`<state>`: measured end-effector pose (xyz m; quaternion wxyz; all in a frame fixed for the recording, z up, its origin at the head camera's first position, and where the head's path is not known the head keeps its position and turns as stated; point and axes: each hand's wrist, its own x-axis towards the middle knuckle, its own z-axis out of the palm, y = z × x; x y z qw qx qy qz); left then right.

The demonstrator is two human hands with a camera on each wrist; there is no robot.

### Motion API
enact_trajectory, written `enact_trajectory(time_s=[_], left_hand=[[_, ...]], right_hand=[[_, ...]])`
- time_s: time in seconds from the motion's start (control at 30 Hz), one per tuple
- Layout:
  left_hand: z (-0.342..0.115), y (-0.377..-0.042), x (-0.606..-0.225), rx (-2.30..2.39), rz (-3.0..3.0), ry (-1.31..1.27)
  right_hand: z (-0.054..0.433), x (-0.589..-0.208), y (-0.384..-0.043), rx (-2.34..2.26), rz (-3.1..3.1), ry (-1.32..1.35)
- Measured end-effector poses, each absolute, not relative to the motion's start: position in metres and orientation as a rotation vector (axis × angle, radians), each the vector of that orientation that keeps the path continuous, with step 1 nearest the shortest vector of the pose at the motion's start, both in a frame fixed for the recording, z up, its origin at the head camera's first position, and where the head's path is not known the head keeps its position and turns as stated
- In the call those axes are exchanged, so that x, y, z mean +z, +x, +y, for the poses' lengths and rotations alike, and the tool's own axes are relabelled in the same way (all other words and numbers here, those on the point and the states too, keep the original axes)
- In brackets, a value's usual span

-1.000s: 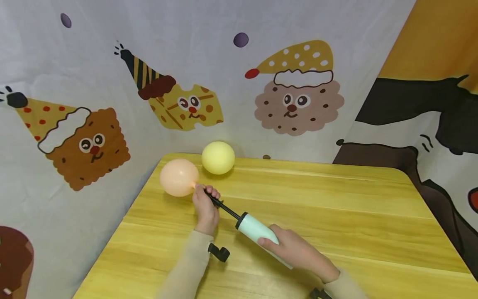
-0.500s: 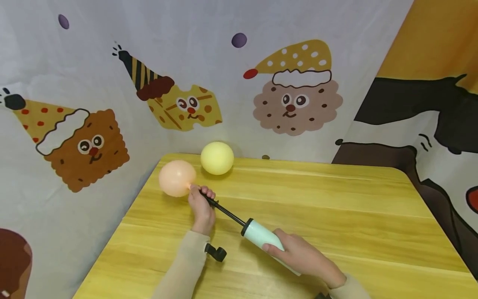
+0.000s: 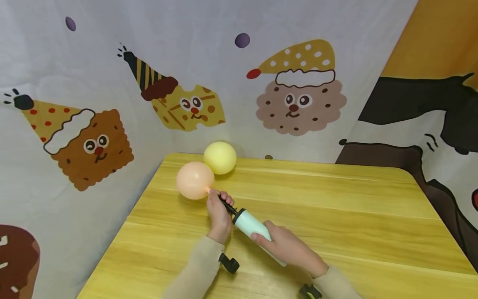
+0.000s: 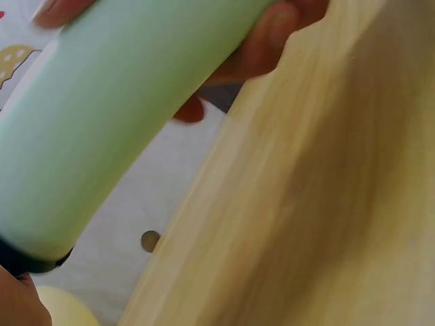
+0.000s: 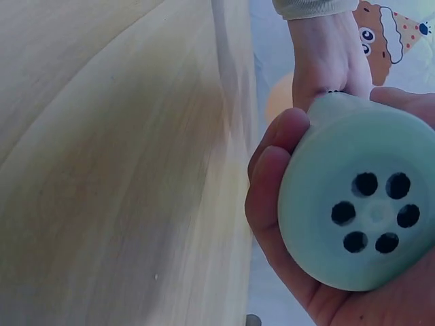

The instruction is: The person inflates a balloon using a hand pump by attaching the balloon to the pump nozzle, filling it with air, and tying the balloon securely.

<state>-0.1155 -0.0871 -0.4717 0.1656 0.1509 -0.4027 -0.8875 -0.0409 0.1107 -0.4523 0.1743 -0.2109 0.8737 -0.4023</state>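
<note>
A pale green balloon pump [image 3: 251,226] with black end parts slants across the head view. My right hand [image 3: 289,245] grips its barrel; in the right wrist view the fingers curl round the pump's end [image 5: 374,210], which has several dark holes. My left hand [image 3: 219,211] pinches the neck of a peach balloon [image 3: 195,180] together with the pump's black nozzle end. The balloon is partly inflated and round. The barrel sits close to my left hand, with little of the black rod showing. Just behind the peach balloon is a yellow balloon [image 3: 220,158].
The wooden table [image 3: 336,207] runs back to a cloth backdrop [image 3: 231,83] printed with cartoon biscuits and cheese. Black wrist mounts [image 3: 229,263] are strapped at both sleeves. The yellow balloon lies near the table's back edge.
The pump barrel first drew away from my left hand, exposing more rod, then came back up close to it. My left hand and the peach balloon have shifted right, toward the yellow balloon.
</note>
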Motion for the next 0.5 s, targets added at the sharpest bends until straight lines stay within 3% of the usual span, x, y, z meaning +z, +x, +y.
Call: enact_trajectory(time_s=[0.27,0.5], left_hand=[[-0.086,-0.116,-0.474,-2.543,-1.181,0.434],[-0.114,-0.128,-0.466,-2.531,-1.092,0.425]], right_hand=[[0.108,-0.455,-0.041,-1.173,2.472,-0.574],[0.126,-0.446,-0.033,-1.128,2.463,-0.549]])
